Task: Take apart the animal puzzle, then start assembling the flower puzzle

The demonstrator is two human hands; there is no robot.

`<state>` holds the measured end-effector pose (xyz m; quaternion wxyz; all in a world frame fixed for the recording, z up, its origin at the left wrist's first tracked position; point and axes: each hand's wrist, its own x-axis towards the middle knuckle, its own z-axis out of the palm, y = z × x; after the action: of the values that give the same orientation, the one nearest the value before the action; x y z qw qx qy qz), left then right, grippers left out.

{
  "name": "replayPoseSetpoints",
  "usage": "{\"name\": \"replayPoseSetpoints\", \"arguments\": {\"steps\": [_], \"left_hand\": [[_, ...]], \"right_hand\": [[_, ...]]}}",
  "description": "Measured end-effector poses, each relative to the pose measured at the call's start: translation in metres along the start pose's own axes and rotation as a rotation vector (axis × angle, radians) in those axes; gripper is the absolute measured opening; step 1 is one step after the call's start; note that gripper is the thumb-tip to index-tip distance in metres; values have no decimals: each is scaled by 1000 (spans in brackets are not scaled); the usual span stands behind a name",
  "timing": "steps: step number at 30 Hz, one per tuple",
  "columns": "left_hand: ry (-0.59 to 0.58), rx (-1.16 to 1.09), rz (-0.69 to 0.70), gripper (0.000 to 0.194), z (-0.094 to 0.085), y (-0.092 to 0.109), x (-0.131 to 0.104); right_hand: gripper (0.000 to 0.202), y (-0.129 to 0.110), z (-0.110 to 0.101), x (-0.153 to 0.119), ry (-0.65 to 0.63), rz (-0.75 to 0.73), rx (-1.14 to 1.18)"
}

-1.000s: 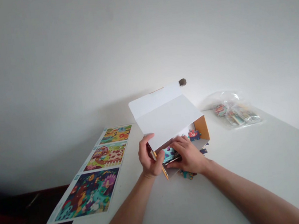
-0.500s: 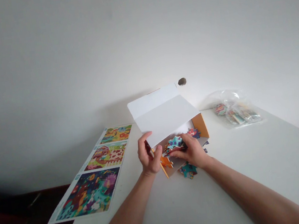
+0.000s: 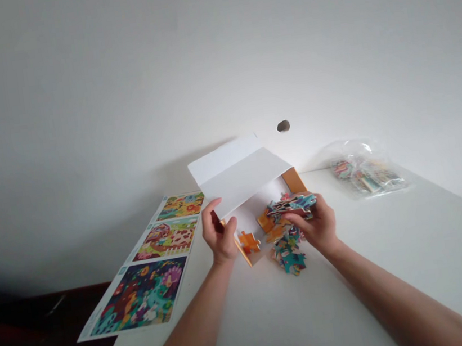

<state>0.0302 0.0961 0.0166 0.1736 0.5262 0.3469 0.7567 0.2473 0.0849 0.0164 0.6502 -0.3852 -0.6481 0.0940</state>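
My left hand [image 3: 220,237] grips the left side of a cardboard box [image 3: 294,180], which is tilted toward me with its white lid [image 3: 249,179] raised. In my right hand [image 3: 319,224] is a bunch of jigsaw puzzle pieces [image 3: 292,204], held over the box's right front part. An orange puzzle piece [image 3: 248,242] lies inside the box near my left thumb, and more orange pieces [image 3: 273,229] are to its right. Below my right hand, a pile of teal and dark puzzle pieces [image 3: 291,256] rests on the table at the box's front.
Three printed picture sheets [image 3: 139,296] lie along the table's left side, the nearest overhanging the edge. A clear plastic bag [image 3: 378,176] with more pieces sits at the back right. The white table [image 3: 394,248] meets a wall with a small hole [image 3: 283,126].
My right hand has come up and right out of the box with a bunch of pieces. The box has shifted a little left with my left hand, uncovering more pieces on the table.
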Motion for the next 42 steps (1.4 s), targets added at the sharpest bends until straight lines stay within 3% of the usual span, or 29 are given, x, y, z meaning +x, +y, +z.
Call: {"name": "replayPoseSetpoints", "arguments": {"steps": [3,5,9,13,19,25,30,32,38,42], "left_hand": [[133,8,-10,45,-7,-6,12],[248,12,-44,46,-14,-13,20],[459,-24,-138,46,-26,-25,30],[527,-7,-170,45,-30,-29,33],[518,-33,-175,47,-26,-25,31],[501,0,-170,45,-21,-17,30],[426,-1,-147,46,-21,-18,26],[386,20,-115,46,-21,-19,23],[228,-28,-36,50,-17,-13,14],[87,-20,0,51,-10,-6,4]], "right_hand": [[35,3,-9,4,136,38,-37],[34,4,-13,5,99,102,-57],[33,4,-11,4,-300,180,-121],[45,6,-3,2,-688,151,-249],[43,10,4,3,-824,30,-440],[42,11,2,2,-760,37,-430],[43,7,6,-1,-886,-24,-427],[39,5,8,-1,-809,-56,-387],[19,5,0,6,-288,-125,-336],[25,3,0,8,-296,-154,-347]]}}
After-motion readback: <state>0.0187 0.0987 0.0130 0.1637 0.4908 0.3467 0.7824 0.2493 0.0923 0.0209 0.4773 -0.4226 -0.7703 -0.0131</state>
